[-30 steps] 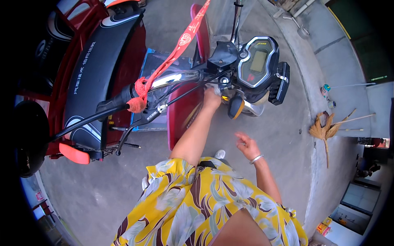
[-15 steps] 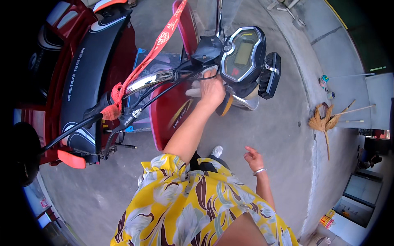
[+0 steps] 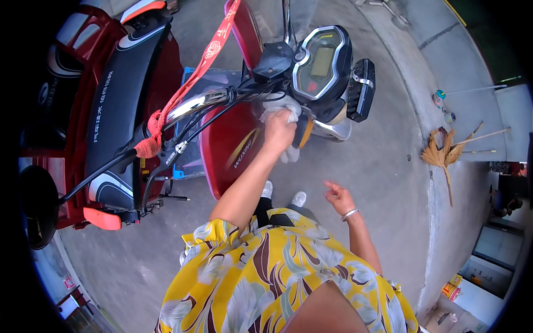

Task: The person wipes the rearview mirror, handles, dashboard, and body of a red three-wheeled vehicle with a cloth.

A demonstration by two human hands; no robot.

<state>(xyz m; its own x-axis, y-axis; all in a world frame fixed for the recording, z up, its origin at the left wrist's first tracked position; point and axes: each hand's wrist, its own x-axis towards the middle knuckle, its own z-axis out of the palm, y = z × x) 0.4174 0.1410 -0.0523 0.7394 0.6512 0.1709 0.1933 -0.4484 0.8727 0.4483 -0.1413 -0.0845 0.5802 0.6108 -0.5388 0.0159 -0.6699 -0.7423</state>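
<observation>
My left hand (image 3: 279, 133) is closed on a bunched white cloth (image 3: 287, 104), just below the handlebar's middle. A loose end of the cloth hangs beneath the hand. Around it are the red front panel (image 3: 225, 147), an orange strip on its right, and black cables above. The display unit (image 3: 321, 64), with its silver-edged face, sits just up and right of the hand. Away from the vehicle, my right hand (image 3: 340, 200) hangs over the floor, fingers apart and slightly bent, with nothing in it.
A red ribbon (image 3: 202, 58) is tied round the chrome handlebar (image 3: 197, 104) near its left grip. The left mirror (image 3: 39, 205) sticks out. A black lamp (image 3: 362, 89) juts to the right. Dried leaves (image 3: 441, 150) and cans lie along the right wall. Another dark-seated vehicle (image 3: 119, 89) stands left.
My left hand has come toward me from under the handlebar, and more of the white cloth shows. The view has shifted slightly. My right hand stays free.
</observation>
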